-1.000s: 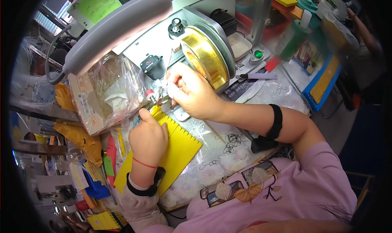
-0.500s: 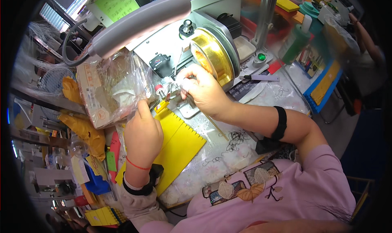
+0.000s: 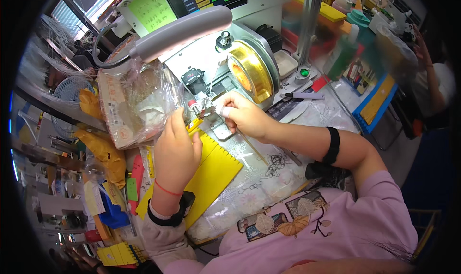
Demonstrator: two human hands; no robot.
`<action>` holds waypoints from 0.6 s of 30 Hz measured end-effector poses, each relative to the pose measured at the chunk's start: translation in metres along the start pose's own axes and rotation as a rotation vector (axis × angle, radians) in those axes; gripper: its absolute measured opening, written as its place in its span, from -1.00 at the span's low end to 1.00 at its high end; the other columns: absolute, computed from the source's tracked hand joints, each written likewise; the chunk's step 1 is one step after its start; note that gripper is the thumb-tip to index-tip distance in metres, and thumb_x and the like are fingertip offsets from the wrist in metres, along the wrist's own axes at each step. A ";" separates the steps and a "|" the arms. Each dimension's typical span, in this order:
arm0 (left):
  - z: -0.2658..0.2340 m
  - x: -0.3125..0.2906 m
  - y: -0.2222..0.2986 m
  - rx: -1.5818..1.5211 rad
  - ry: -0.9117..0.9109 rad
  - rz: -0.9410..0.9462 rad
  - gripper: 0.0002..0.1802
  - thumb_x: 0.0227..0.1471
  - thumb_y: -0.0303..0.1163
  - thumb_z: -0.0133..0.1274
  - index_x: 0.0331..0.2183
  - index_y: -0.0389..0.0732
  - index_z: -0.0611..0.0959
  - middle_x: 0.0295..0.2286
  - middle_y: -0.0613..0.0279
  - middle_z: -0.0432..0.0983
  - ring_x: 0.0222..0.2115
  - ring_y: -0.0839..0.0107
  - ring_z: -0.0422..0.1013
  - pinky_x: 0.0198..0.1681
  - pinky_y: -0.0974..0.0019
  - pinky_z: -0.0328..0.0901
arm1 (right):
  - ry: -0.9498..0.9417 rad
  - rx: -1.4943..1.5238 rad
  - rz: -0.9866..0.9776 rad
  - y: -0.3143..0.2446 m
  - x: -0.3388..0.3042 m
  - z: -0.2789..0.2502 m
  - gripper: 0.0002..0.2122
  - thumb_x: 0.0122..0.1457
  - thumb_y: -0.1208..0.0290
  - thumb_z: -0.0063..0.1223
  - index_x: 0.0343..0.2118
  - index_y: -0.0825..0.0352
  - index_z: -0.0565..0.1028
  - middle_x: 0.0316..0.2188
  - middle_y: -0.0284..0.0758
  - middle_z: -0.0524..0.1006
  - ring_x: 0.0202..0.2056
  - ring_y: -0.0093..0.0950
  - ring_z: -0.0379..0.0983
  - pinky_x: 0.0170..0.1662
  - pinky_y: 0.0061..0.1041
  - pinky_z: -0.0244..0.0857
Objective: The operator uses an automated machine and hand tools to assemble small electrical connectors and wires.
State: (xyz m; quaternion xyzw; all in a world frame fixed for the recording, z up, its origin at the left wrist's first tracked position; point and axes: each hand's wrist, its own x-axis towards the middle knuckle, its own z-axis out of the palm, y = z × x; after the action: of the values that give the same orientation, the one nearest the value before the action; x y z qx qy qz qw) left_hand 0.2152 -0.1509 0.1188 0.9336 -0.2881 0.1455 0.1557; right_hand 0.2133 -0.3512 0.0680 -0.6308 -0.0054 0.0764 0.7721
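My left hand (image 3: 177, 151) is raised beside the machine with its thumb spread from the fingers, and I see nothing in it. A small yellow piece (image 3: 194, 125) with a red-topped part (image 3: 192, 103) above it stands just past its fingertips. My right hand (image 3: 244, 115) is closed, its fingertips pinched beside the small metal fixture (image 3: 209, 108) at the machine's front. A white wrap (image 3: 224, 112) circles one of its fingers; whatever the pinch holds is too small to make out. Behind this hand stands the machine's gold-coloured wheel (image 3: 259, 72).
A grey lamp (image 3: 187, 31) arches over the machine. To the left lies a plastic-lined cardboard box (image 3: 115, 111). Yellow scalloped sheets (image 3: 211, 173) lie under my left forearm. Black wire loops (image 3: 276, 166) and a thin stick (image 3: 254, 149) rest on the patterned cover.
My left thumb has come away from the fingers, opening that hand beside the yellow piece. My right hand has drawn back slightly from the metal fixture. The whole view has shifted a little.
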 end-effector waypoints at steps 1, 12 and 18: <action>0.002 0.005 0.000 -0.029 0.030 0.062 -0.36 -0.09 -0.54 0.14 0.06 -0.26 0.32 -0.28 -0.09 0.44 -0.31 -0.03 0.44 -0.31 0.07 0.33 | 0.015 0.014 -0.045 0.001 0.000 0.002 -0.86 0.25 0.41 -0.04 -0.19 0.30 0.33 -0.48 -0.41 0.35 -0.54 -0.66 0.29 -0.47 -0.64 0.24; 0.029 0.021 -0.025 0.040 0.135 0.177 -0.19 -0.17 -0.62 0.08 0.18 0.04 0.34 -0.34 0.04 0.30 -0.41 0.05 0.39 -0.38 0.08 0.29 | 0.059 0.029 -0.377 -0.007 0.021 0.012 -0.93 0.26 0.47 -0.05 -0.32 0.30 0.33 -0.57 -0.45 0.34 -0.62 -0.71 0.24 -0.55 -0.69 0.16; 0.029 0.019 -0.021 0.035 0.152 0.176 -0.32 -0.01 -0.61 -0.09 0.17 0.06 0.37 -0.38 0.07 0.30 -0.46 0.10 0.40 -0.39 0.10 0.32 | 0.052 0.049 -0.336 -0.007 0.020 0.013 -0.91 0.26 0.47 -0.05 -0.37 0.29 0.30 -0.61 -0.45 0.33 -0.64 -0.70 0.23 -0.57 -0.68 0.16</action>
State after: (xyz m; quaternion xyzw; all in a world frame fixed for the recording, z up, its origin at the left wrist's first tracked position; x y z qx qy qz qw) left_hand 0.2476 -0.1545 0.0944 0.8936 -0.3535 0.2339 0.1475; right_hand 0.2321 -0.3372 0.0755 -0.6037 -0.0889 -0.0702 0.7891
